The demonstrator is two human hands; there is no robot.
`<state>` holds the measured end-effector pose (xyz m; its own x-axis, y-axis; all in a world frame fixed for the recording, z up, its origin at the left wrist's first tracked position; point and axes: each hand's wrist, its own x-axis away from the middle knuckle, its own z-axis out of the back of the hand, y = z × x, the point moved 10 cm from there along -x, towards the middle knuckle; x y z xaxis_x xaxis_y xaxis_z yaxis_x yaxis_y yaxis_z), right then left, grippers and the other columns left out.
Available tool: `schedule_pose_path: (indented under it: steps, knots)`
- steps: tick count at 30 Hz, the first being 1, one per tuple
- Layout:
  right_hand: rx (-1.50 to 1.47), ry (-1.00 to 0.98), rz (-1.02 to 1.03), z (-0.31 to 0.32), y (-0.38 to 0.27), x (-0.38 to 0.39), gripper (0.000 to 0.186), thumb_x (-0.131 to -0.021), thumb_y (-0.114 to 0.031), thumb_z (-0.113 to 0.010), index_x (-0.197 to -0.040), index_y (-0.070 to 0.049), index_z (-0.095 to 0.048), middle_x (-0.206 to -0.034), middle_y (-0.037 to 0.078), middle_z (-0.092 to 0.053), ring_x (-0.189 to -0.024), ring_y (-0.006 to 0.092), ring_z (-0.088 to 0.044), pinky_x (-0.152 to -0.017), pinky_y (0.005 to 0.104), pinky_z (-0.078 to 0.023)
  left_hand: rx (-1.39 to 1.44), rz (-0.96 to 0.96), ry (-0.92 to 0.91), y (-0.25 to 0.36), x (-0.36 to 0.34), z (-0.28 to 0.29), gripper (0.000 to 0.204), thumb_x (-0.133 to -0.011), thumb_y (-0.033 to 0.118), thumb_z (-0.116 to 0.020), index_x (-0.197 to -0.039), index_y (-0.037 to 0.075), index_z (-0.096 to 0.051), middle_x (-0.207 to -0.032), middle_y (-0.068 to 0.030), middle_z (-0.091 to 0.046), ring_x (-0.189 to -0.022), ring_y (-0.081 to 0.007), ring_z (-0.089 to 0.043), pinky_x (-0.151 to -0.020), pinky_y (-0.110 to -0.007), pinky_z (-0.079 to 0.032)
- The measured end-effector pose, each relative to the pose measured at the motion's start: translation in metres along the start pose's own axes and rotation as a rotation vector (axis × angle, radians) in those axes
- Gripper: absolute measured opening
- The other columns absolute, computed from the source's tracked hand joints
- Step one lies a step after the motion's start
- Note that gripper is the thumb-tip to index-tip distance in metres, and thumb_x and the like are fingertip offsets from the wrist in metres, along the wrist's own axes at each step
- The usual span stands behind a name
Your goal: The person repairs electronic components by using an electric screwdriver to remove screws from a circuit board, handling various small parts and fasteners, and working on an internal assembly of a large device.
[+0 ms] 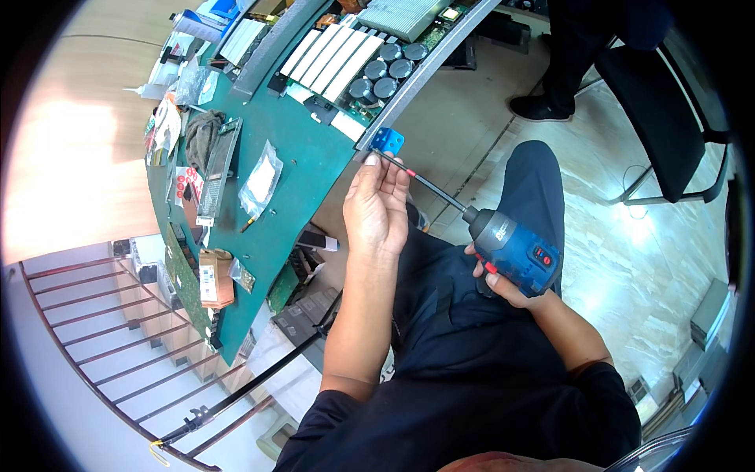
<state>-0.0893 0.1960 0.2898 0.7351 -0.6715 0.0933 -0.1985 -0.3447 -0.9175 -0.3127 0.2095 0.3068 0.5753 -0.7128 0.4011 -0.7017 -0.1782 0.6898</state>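
Note:
My right hand [511, 287] grips a blue and black cordless driver [515, 250], which has a long dark bit [438, 190] with red bands reaching up and left. My left hand [377, 204] is closed at the bit's far end, fingertips pinched round it; any screw there is too small to make out. Just beyond the fingertips, a blue bracket with holes [387, 139] sits against the corner of a grey metal rail [440, 59]. Behind the rail lies a circuit assembly with black capacitors [381, 79] and pale heatsink blocks [326, 59].
A green mat [291, 173] holds bags, a metal strip [216, 177], boards and a small box [214, 279]. Another person's dark shoe and leg [543, 106] are at upper right, beside a black chair [661, 134]. A railing [94, 338] and black pole [259, 370] are lower left.

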Motion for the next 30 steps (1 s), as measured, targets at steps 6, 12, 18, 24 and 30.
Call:
schedule_pose_path:
  steps: [6, 12, 18, 24, 30]
  knots:
    - [-0.002, -0.009, 0.012, 0.002, 0.002, -0.003, 0.046, -0.086, -0.007, -0.061, -0.13, -0.005, -0.052, -0.115, 0.006, -0.064, -0.086, 0.0101, -0.061, -0.075, 0.0276, -0.052, -0.038, -0.022, 0.008, 0.001, -0.002, 0.001, 0.016, -0.093, 0.015, -0.064, -0.104, 0.004, -0.061, -0.098, -0.0048, -0.065, -0.092, -0.0152, -0.061, -0.083, -0.029, -0.053]
    - [0.021, -0.01, 0.041, 0.003, 0.0, -0.004, 0.046, -0.084, -0.004, -0.059, -0.129, -0.004, -0.053, -0.114, 0.006, -0.064, -0.086, 0.0102, -0.062, -0.076, 0.0275, -0.052, -0.045, 0.016, 0.085, -0.012, -0.001, 0.015, 0.015, -0.094, 0.016, -0.063, -0.103, 0.004, -0.061, -0.1, -0.0054, -0.063, -0.098, -0.0178, -0.06, -0.089, -0.033, -0.051]
    - [0.029, 0.002, 0.047, 0.003, 0.004, -0.005, 0.045, -0.082, -0.001, -0.059, -0.126, -0.005, -0.055, -0.109, 0.005, -0.066, -0.085, 0.0102, -0.063, -0.077, 0.0271, -0.052, -0.062, -0.083, -0.011, -0.005, 0.001, -0.007, 0.015, -0.095, 0.015, -0.062, -0.102, 0.003, -0.061, -0.105, -0.0064, -0.064, -0.104, -0.0197, -0.06, -0.095, -0.033, -0.049]
    - [0.119, -0.087, 0.014, 0.001, 0.013, -0.003, 0.054, -0.084, -0.004, -0.058, -0.136, -0.003, -0.044, -0.121, 0.011, -0.06, -0.092, 0.0135, -0.062, -0.083, 0.0292, -0.051, -0.12, -0.142, -0.002, -0.004, -0.003, -0.004, 0.014, -0.093, 0.011, -0.063, -0.103, 0.001, -0.062, -0.102, -0.0058, -0.066, -0.097, -0.0188, -0.063, -0.092, -0.031, -0.051]
    - [0.222, -0.077, -0.015, 0.007, 0.026, 0.001, 0.055, -0.084, -0.002, -0.059, -0.136, -0.003, -0.044, -0.121, 0.011, -0.06, -0.092, 0.013, -0.062, -0.082, 0.029, -0.051, -0.301, -0.335, 0.092, 0.005, -0.003, -0.004, 0.018, -0.093, 0.008, -0.063, -0.105, -0.004, -0.06, -0.1, -0.0096, -0.065, -0.092, -0.019, -0.065, -0.083, -0.029, -0.055]
